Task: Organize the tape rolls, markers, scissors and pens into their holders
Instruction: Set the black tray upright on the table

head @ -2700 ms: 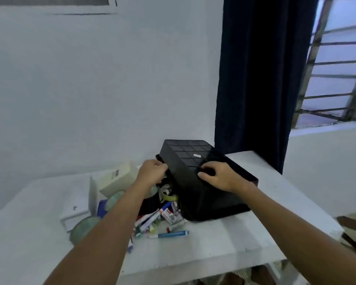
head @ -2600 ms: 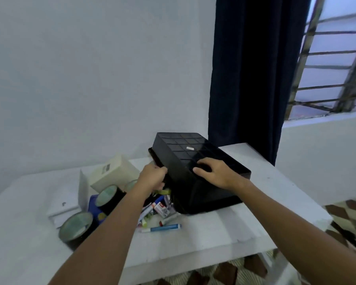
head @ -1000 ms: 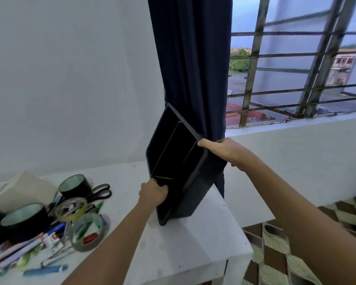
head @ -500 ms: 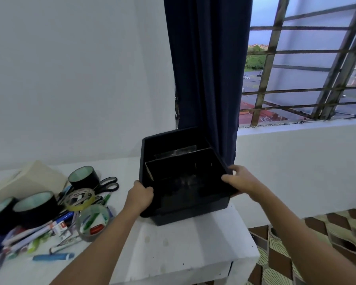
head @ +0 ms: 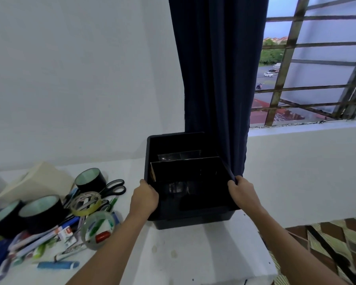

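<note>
In the head view both arms reach forward over the white table (head: 203,254). The left hand (head: 144,197) grips the left rim of the black organizer box (head: 193,220), fingers curled over the edge. The right hand (head: 241,193) grips the right rim in the same way, fingers folded over the top edge, just beside the hem of the dark curtain (head: 216,79) that hangs behind the box.

The box stands upright on the right part of the table, open side up. A dark divider panel (head: 185,168) crosses its inside from left to right, making a rear compartment and a front one. Both look dark; whether anything lies in them I cannot tell.

To the left of the box, well apart from it, the supplies lie in a loose heap on the table: three black tape rolls (head: 89,181), a yellowish tape roll (head: 85,203) and a clear tape roll (head: 98,230) with markers showing through it, black-handled scissors (head: 113,187), and a spread of markers and pens (head: 49,236), including a blue marker (head: 58,265) lying nearest the table's front edge. A cream box (head: 37,181) sits behind the heap.
</note>
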